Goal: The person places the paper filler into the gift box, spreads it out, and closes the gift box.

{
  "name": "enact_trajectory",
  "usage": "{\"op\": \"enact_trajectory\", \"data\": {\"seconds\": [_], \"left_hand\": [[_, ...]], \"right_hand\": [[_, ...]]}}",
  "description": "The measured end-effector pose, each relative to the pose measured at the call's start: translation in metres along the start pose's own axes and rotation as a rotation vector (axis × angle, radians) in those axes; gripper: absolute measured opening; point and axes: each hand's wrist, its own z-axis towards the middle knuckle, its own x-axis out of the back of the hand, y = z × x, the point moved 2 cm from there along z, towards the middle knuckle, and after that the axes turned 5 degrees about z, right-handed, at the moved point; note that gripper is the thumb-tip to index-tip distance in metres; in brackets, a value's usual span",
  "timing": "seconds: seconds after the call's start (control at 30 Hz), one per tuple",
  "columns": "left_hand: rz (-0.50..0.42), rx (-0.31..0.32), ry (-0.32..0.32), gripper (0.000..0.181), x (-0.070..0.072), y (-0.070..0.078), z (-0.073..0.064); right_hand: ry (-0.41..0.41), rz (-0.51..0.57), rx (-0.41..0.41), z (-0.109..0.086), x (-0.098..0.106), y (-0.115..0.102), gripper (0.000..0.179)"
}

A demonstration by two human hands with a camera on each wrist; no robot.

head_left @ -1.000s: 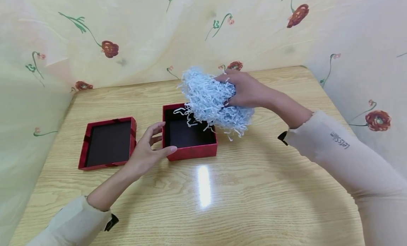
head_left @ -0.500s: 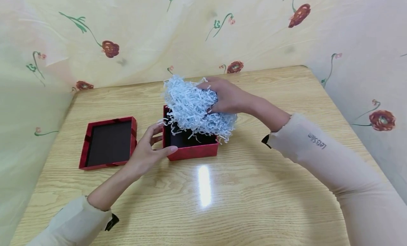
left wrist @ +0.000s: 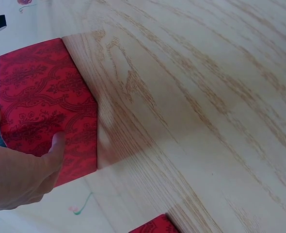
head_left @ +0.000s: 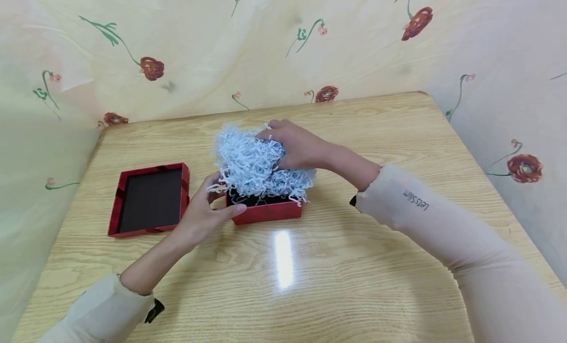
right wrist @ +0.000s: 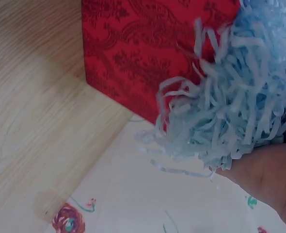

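Your right hand (head_left: 301,145), clutching the shreds (head_left: 245,163), has dropped nearer your left hand (head_left: 201,216). The left clasps the box (head_left: 270,213), between both hands.

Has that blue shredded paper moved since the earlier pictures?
Yes: against the red box, the shredded paper has moved left and lower in the head view.

Paper shreds (head_left: 246,161); glossy wood-look tabletop (head_left: 354,264).

The head camera looks forward and down across the tabletop (head_left: 354,264) to its far edge, while both wrist cameras look from much closer, and all three see the red box (left wrist: 46,97).
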Motion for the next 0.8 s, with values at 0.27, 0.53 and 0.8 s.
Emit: {"op": "enact_trajectory", "data": {"seconds": [0.27, 0.53, 0.8], "left_hand": [[-0.056, -0.012, -0.015, 0.082, -0.001, 0.000, 0.001], [-0.013, 0.026, -0.010, 0.090, 0.001, 0.000, 0.000], [0.035, 0.043, 0.003, 0.096, 0.002, -0.002, 0.000]], "right_hand": [[0.002, -0.125, 0.089, 0.006, -0.016, -0.008, 0.068], [-0.053, -0.171, 0.092, 0.009, -0.038, -0.013, 0.066], [-0.104, -0.196, 0.036, 0.009, -0.046, -0.014, 0.068]]}}
